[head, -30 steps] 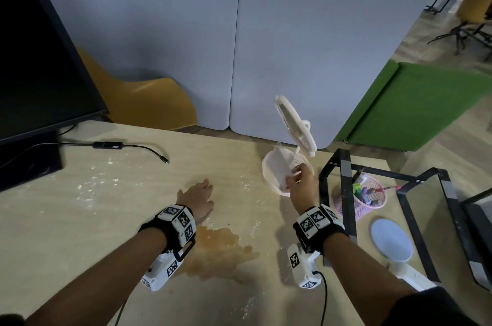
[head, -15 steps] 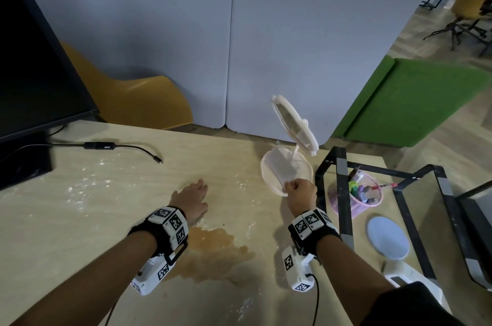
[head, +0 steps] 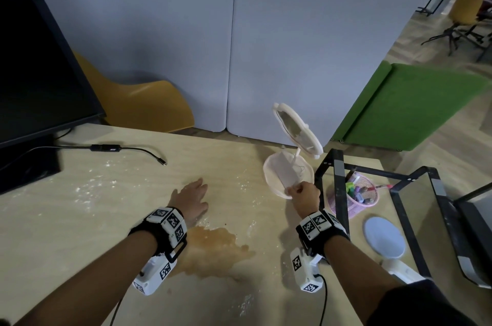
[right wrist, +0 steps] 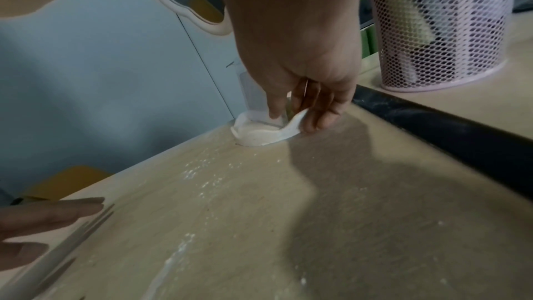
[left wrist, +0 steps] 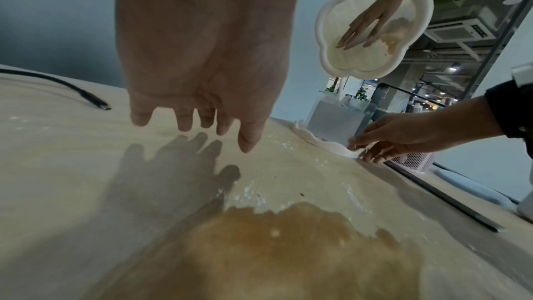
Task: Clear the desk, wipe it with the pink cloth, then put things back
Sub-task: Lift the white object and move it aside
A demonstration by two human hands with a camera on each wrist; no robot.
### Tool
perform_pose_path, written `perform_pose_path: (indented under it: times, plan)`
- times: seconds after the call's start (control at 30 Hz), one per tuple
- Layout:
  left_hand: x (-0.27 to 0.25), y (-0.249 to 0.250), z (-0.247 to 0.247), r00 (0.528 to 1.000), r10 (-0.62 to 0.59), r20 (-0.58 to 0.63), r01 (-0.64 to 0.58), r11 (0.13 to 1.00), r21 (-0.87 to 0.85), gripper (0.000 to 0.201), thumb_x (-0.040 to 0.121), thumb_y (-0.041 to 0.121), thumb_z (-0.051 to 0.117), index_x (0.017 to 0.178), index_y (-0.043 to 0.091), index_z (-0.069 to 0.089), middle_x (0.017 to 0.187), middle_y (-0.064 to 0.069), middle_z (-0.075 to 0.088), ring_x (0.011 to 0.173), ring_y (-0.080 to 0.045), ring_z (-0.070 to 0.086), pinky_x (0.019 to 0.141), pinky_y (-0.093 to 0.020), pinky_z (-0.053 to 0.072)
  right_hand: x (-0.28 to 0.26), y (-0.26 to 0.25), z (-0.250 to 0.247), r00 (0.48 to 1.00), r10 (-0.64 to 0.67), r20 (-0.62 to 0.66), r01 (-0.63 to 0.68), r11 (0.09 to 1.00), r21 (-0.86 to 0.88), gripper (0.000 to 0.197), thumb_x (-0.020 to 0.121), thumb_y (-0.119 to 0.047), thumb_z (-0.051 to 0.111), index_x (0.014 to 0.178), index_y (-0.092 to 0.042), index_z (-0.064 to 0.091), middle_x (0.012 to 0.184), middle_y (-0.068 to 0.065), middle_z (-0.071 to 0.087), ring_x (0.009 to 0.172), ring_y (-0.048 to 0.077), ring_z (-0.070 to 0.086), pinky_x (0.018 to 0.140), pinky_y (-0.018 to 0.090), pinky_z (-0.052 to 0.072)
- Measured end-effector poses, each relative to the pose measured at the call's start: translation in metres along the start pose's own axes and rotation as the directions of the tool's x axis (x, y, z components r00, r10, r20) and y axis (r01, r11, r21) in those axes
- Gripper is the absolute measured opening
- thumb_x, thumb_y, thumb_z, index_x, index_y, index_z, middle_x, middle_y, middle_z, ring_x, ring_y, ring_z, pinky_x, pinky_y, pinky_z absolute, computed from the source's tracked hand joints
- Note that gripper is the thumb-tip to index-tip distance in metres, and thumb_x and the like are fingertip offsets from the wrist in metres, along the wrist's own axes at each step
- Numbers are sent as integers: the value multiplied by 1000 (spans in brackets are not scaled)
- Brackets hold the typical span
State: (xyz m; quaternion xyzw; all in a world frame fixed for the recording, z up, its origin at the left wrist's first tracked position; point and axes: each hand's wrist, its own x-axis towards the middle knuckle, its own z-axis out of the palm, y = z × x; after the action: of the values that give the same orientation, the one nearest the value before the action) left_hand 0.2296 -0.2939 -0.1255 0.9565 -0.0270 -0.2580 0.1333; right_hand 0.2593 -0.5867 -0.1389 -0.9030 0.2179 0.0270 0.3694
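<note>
Your right hand (head: pixel 304 196) pinches the rim of the mirror stand's base (right wrist: pixel 261 132), probably to lift it clear, while your left hand (head: pixel 192 196) lies relaxed, fingers straight, on the desk (head: pixel 80 219).

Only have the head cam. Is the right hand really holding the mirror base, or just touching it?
Observer: Holding. In the right wrist view the right hand pinches the mirror base. The thumb is on top of the near rim and the fingers are curled under its edge, so the grip is a pinch.
Operator: Is the left hand pressing on the desk?
Observer: Probably not. In the left wrist view the left hand has straight fingers. Their shadow on the desk lies apart from the fingertips, so the hand looks slightly raised. I can't rule out contact.
</note>
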Motion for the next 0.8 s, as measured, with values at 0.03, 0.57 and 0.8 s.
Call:
perform_pose_path:
  times: [0.03, 0.57, 0.8]
  plan:
    - [-6, -1, 2, 999, 5, -37, -5, 1000, -4, 61, 97, 29, 42, 151, 18, 17, 161, 4, -2, 149, -16, 7, 118, -45, 9, -2, 0, -2, 1000, -18, 7, 18, 999, -35, 27, 80, -17, 71, 96, 3, 64, 94, 14, 62, 88, 30, 59, 72, 28, 42]
    - [-178, -16, 84, 997, 0, -83, -9, 994, -108, 63, 92, 28, 45, 150, 21, 20, 160, 4, 6, 148, -16, 7, 120, -47, 6, -169, 29, -25, 966, -184, 179, 217, 958, -187, 53, 82, -18, 65, 130, -5, 46, 134, 13, 44, 118, 30, 49, 101, 38, 40]
    - [-246, -11, 129, 974, 216, -65, -220, 973, -64, 71, 90, 38, 47, 151, 23, 15, 161, 6, 1, 149, -15, 0, 121, -46, 3, -278, 85, -17, 988, -56, 144, 97, 949, -299, 54, 84, -23, 62, 131, -8, 42, 136, 11, 39, 123, 30, 40, 100, 40, 37]
